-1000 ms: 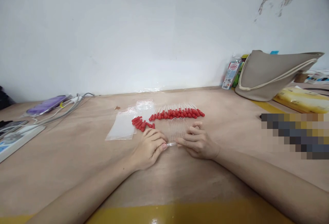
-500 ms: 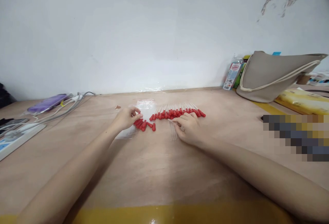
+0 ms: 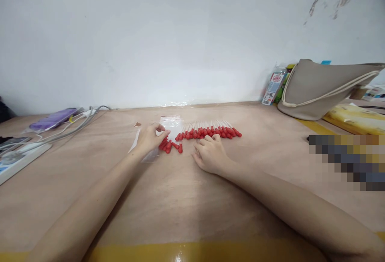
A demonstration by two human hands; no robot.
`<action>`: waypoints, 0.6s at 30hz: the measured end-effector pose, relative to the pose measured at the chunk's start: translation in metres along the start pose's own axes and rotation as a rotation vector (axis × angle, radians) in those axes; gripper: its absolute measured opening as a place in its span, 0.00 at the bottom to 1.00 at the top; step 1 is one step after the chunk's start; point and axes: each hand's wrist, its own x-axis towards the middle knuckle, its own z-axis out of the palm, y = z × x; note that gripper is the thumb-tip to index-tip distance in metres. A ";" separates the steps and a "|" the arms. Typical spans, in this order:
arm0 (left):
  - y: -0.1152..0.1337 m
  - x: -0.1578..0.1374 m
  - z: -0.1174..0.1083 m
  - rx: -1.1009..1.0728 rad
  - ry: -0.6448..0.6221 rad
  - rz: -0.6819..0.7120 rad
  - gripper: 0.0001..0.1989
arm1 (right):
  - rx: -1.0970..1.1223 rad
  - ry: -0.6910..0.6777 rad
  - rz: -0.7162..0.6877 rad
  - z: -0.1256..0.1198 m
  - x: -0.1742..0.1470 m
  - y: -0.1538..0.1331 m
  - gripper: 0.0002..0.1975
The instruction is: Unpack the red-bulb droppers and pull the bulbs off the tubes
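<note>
My left hand (image 3: 149, 138) is over a clear plastic bag (image 3: 172, 123), thumb and forefinger apart, nothing visible between them. Beside and partly beneath it lie loose red rubber bulbs (image 3: 169, 147). To the right, a row of droppers with red bulbs (image 3: 207, 132) lies on the table, their thin clear tubes pointing towards the wall. My right hand (image 3: 210, 153) rests just in front of that row, palm down with its fingers curled in. Whatever is under those fingers is hidden; the loose clear tubes there are covered by the hand.
On the left are a power strip (image 3: 24, 157), grey cables (image 3: 78, 126) and a purple packet (image 3: 53, 120). A grey bag (image 3: 319, 89), a carton-like bottle (image 3: 273, 88) and a yellow tissue pack (image 3: 356, 119) stand at the right. The wall (image 3: 180, 41) closes the back.
My right hand has shifted slightly left and towards me, its fingers now covering the loose clear tubes. My left thumb and forefinger have spread a little.
</note>
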 end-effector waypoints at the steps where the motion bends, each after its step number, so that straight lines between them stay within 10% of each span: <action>1: 0.003 0.001 0.000 0.026 0.018 0.011 0.15 | 0.010 -0.015 0.006 -0.001 0.000 -0.001 0.13; 9: 0.043 0.022 0.009 0.322 -0.278 -0.060 0.21 | 0.033 -0.096 0.046 -0.012 0.000 -0.003 0.22; 18: 0.055 0.038 0.028 0.367 -0.370 -0.169 0.16 | 0.055 0.139 0.066 -0.014 -0.040 0.043 0.09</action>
